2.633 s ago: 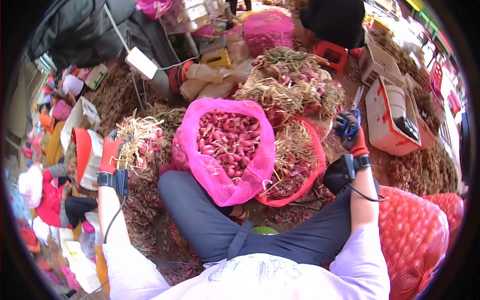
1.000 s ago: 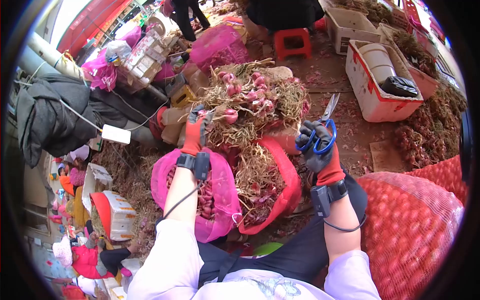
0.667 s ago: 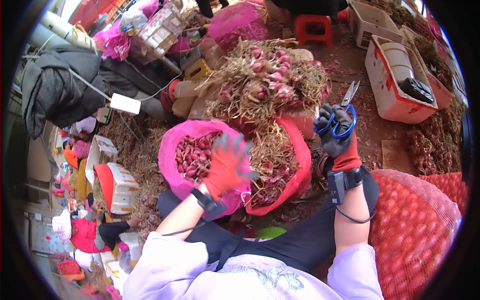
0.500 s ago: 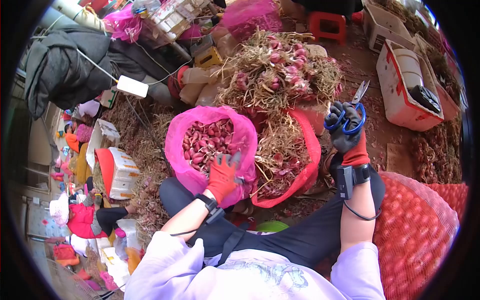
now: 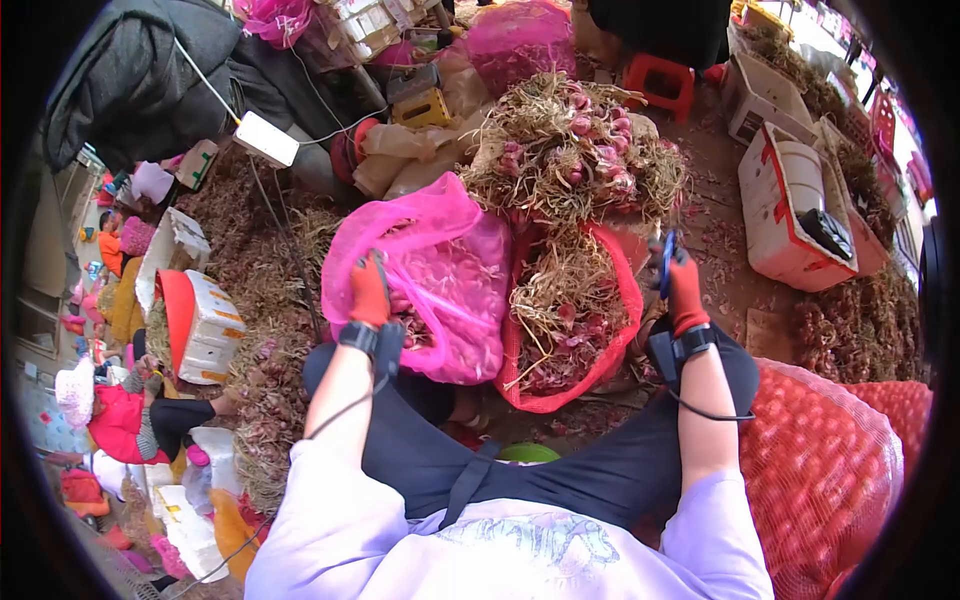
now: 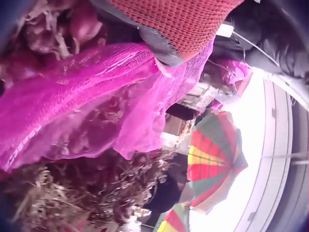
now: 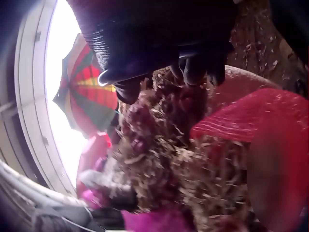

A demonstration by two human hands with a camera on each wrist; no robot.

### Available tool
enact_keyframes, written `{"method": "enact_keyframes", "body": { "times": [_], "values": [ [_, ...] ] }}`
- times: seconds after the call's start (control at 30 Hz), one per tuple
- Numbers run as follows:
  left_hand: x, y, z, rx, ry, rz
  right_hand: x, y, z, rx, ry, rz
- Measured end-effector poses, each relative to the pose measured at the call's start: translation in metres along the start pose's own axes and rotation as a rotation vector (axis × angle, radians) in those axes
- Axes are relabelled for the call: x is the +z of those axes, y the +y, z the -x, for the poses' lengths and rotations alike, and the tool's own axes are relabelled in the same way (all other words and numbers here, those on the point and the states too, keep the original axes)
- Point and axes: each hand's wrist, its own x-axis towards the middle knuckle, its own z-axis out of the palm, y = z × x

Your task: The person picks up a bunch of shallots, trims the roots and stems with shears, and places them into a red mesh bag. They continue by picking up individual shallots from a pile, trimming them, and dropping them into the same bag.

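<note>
My left hand (image 5: 368, 290), in a red glove, grips the near-left rim of the pink mesh bag (image 5: 450, 290) and holds the mesh pulled up over the shallots inside. In the left wrist view the glove (image 6: 183, 24) bunches the pink mesh (image 6: 82, 96). My right hand (image 5: 682, 288), in a dark and red glove, holds blue-handled scissors (image 5: 667, 262) beside the right rim of the red bag (image 5: 615, 350), which is full of roots and trimmings. The right wrist view has the curled dark fingers (image 7: 159, 43) above that red bag (image 7: 260, 125).
A heap of untrimmed shallots (image 5: 575, 150) lies behind both bags. A full red mesh sack (image 5: 830, 470) stands by my right leg. A white and red box (image 5: 790, 210) is far right, a red stool (image 5: 660, 95) behind, a white crate (image 5: 205, 320) left.
My left hand left the shallot heap, came back to the pink bag and took its rim, drawing the mesh over the contents. My right hand lowered with the scissors toward the red bag.
</note>
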Motion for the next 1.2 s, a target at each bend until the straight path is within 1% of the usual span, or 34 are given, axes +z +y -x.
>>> {"method": "enact_keyframes", "body": {
  "times": [0.03,0.07,0.1,0.13,0.17,0.2,0.23,0.3,0.33,0.37,0.47,0.5,0.57,0.6,0.63,0.67,0.73,0.77,0.8,0.87,0.9,0.93,1.0,1.03,1.07,1.1,1.13,1.17,1.2],
  "values": [
    [0.002,0.011,-0.013,0.012,0.075,-0.031,0.006,0.009,0.004,-0.133,0.038,0.229],
    [0.002,0.028,-0.025,0.027,0.151,-0.063,-0.006,0.048,-0.014,-0.232,0.096,0.498],
    [-0.003,0.046,-0.035,0.071,0.126,-0.058,0.005,0.034,0.003,-0.211,0.125,0.688],
    [-0.007,0.040,-0.068,0.128,0.171,-0.079,0.018,0.017,0.021,-0.189,0.153,0.880],
    [-0.012,0.034,-0.100,0.183,0.218,-0.103,0.018,0.017,0.025,-0.214,0.141,0.950],
    [-0.019,0.008,-0.150,0.250,0.330,-0.159,0.017,0.018,0.028,-0.234,0.128,1.021],
    [-0.037,0.012,-0.173,0.346,0.300,-0.683,0.019,0.018,0.028,-0.253,0.115,1.089],
    [-0.056,-0.003,-0.178,0.403,0.209,-1.199,0.018,0.016,0.027,-0.158,0.042,1.046],
    [-0.059,-0.021,-0.166,0.379,0.179,-1.182,0.016,0.017,0.026,-0.112,0.007,1.018],
    [-0.058,-0.033,-0.158,0.389,0.190,-1.193,0.008,0.034,0.017,-0.160,-0.021,0.978],
    [-0.042,-0.045,-0.127,0.495,0.220,-1.161,-0.014,0.066,0.014,-0.180,0.041,1.156],
    [-0.037,-0.040,-0.126,0.526,0.212,-1.171,-0.025,0.078,0.015,-0.259,0.133,1.153],
    [-0.028,-0.023,-0.141,0.572,0.181,-1.237,-0.046,0.075,0.012,-0.178,0.116,0.968],
    [-0.024,-0.012,-0.154,0.588,0.173,-1.272,-0.049,0.069,0.012,-0.142,0.108,0.871],
    [-0.022,0.001,-0.170,0.588,0.171,-1.243,-0.036,0.045,0.023,-0.101,0.130,0.760],
    [-0.020,0.014,-0.183,0.581,0.173,-1.178,-0.030,0.035,0.026,-0.127,0.162,0.803],
    [-0.030,0.009,-0.204,0.601,0.172,-0.925,-0.031,0.024,0.033,-0.164,0.208,0.909],
    [-0.035,0.007,-0.215,0.614,0.170,-0.800,-0.035,0.030,0.030,-0.168,0.229,0.904],
    [-0.054,0.014,-0.202,0.654,0.119,-1.131,-0.037,0.035,0.029,-0.205,0.234,0.892],
    [-0.081,-0.002,-0.180,0.735,0.178,-0.994,-0.039,0.038,0.020,-0.296,0.261,0.854],
    [-0.078,-0.001,-0.189,0.572,0.207,-1.020,-0.047,0.047,0.010,-0.309,0.277,0.883],
    [-0.076,-0.002,-0.195,0.400,0.227,-1.045,-0.047,0.038,0.011,-0.282,0.277,0.871],
    [-0.072,-0.002,-0.201,0.216,0.228,-1.086,-0.040,0.027,0.014,-0.219,0.246,0.848],
    [-0.065,0.007,-0.199,0.208,0.214,-1.101,-0.043,0.033,0.007,-0.209,0.236,0.823],
    [-0.059,0.015,-0.194,0.240,0.220,-1.130,-0.048,0.044,-0.002,-0.209,0.222,0.790],
    [-0.055,0.016,-0.180,0.386,0.240,-1.129,-0.055,0.061,-0.013,-0.203,0.219,0.748],
    [-0.052,0.013,-0.168,0.521,0.254,-1.114,-0.055,0.063,-0.016,-0.198,0.218,0.710],
    [-0.047,0.010,-0.159,0.584,0.253,-1.044,-0.057,0.066,-0.015,-0.213,0.218,0.702],
    [-0.040,-0.012,-0.167,0.473,0.226,-0.818,-0.050,0.053,-0.005,-0.228,0.223,0.696]
  ]
}}
